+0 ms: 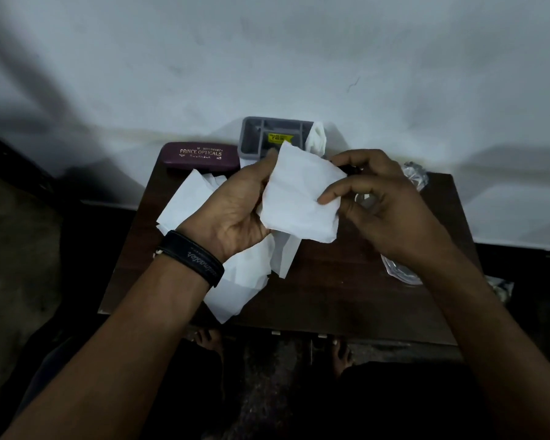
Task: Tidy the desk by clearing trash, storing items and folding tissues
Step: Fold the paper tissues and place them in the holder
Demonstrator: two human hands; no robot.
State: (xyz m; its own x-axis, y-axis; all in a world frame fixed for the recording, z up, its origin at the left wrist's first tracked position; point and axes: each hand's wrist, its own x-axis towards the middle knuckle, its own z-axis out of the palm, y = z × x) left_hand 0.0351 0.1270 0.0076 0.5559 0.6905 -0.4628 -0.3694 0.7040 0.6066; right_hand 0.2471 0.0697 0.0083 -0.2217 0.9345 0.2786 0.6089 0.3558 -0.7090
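Note:
A white tissue (299, 198) is held up above the small dark wooden desk (331, 296). My left hand (232, 208) grips its left edge, thumb at the top. My right hand (381, 204) pinches its right edge between thumb and forefinger. More loose white tissues (232, 290) lie spread on the desk under my left wrist and at the back left. A maroon spectacle case (200, 156) lies shut at the back left. A grey organizer tray (267, 134) stands at the back against the wall, with a crumpled tissue (317, 138) beside it.
Clear plastic wrappers (400, 269) lie on the right side of the desk, partly hidden by my right arm, with another (415, 174) at the back right. A white wall rises behind the desk. My bare feet (208, 339) show below its front edge.

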